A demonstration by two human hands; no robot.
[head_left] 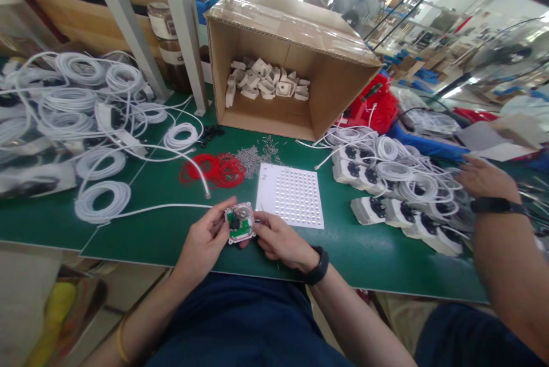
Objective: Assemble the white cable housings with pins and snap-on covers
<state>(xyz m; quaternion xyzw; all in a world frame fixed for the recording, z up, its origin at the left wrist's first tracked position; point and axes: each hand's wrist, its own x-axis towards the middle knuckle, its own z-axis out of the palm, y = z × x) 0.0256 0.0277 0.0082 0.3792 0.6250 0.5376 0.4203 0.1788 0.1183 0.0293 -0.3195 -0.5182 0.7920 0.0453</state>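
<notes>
Housing, open-faced and roughly square with clipped corners, sits [240,224] just in front of the left part of the white sheet [263,184], raised above the green worktop [163,241] between my fingers. My left hand [203,241] is narrow, pinching its left edge; my right hand [285,241] has its fingertips closed in at the right edge, and I cannot tell whether they also grip something thin. I judge this to be close fingertip work at the open face; any next move calls for a level, steady left grip and light pressure near the rim. Inside I see a green board [245,230] with a black part on it, and a thin red line follows the pale, hard rim. The sheet beyond is flat, smooth and full of small holes in rows. Left of the sheet runs a smooth white cable [163,207], leading to a loose round coil [84,204]. Nearer the sheet's left side, thin red rings [214,170] lie tangled beside a glinting heap of small metal pieces [250,161]. Right of the sheet are boxy white units [369,211] with black fittings, glossy cable loops piled behind them, and another person's hand [480,175] reaching there. Behind the sheet, a taped brown carton [295,30] lies on its side, holding angular white shells [261,68].
</notes>
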